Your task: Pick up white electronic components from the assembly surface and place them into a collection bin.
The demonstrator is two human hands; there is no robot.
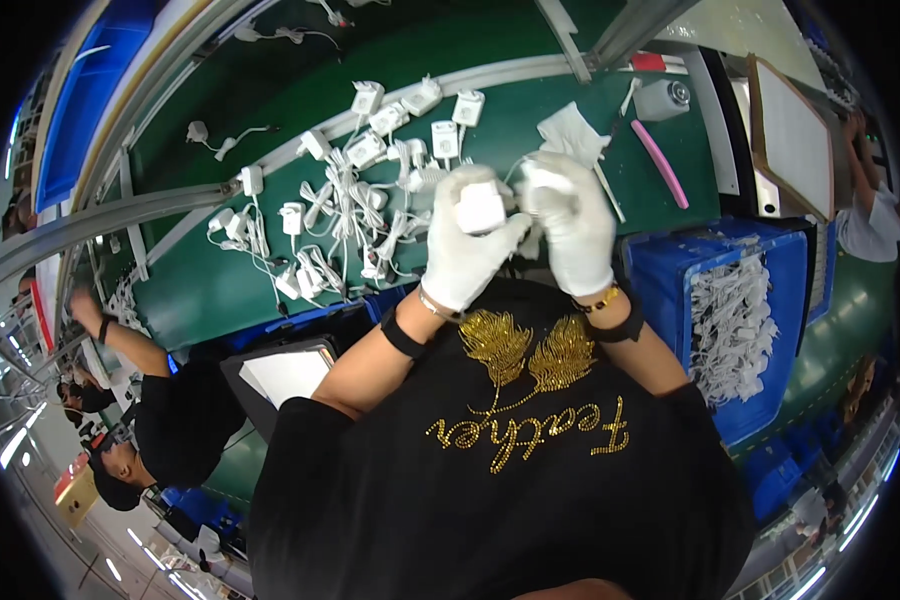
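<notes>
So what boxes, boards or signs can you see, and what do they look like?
Blue crate: right of the hands, boxy, full of white cords.
Framed board: upper right, tilted rectangle, pale with a brown frame.
Clipboard: lower left by the elbow, dark with white paper.
No screens show.
</notes>
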